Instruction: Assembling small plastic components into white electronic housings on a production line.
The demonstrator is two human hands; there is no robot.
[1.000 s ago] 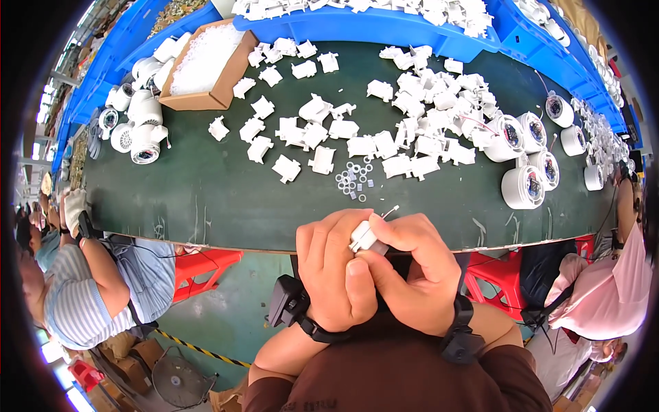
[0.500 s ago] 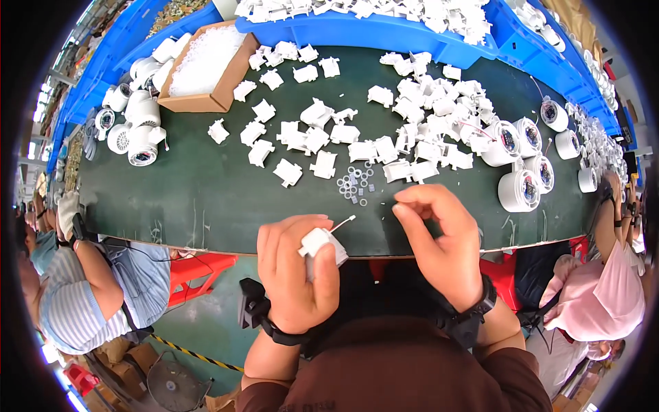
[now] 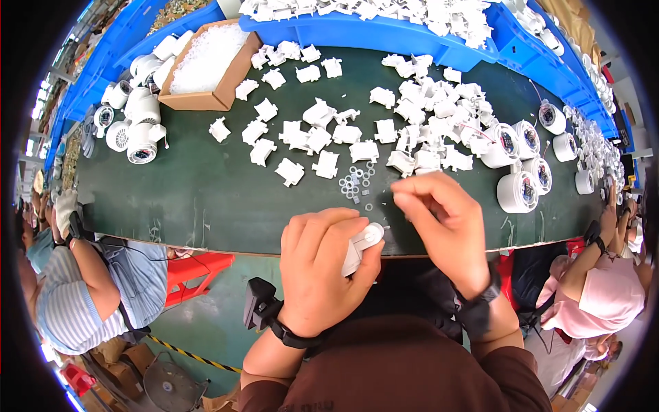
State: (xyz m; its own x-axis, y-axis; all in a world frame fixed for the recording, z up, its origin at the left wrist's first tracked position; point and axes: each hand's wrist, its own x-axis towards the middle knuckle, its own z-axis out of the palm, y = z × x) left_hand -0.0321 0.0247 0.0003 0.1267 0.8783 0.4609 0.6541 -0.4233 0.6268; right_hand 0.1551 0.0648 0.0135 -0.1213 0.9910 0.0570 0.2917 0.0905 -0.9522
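A dark green work surface (image 3: 199,192) curved across the view, and a person worked at its near edge with 2 bare hands, a dark band on each wrist. The left hand (image 3: 319,275) was clamped around a white plastic part (image 3: 362,244), thumb on its right side, fingers wrapped over its left, the rounded end showing between them. That part was held at the middle of the surface's near edge. The right hand (image 3: 449,226) was just to the right, over the near edge, with thumb and forefinger tips close together; I could not tell whether they touched or pinched anything tiny.

Just beyond the hands lay a loose cluster of small rings (image 3: 350,184), with 1 ring nearer the near edge. Past them, white plastic housings (image 3: 327,165) were scattered across the middle, thickening into a heap (image 3: 449,127) to the right. Toward the right end stood 4 white round units (image 3: 516,192), close together, with wiring visible inside. Near the far left corner, a cardboard box (image 3: 199,101) of translucent pieces sat beside a group of white cylindrical units (image 3: 143,106). A blue bin (image 3: 384,36) heaped with white parts stood along the far edge. A gloved co-worker's hand (image 3: 66,208) was at the left end.
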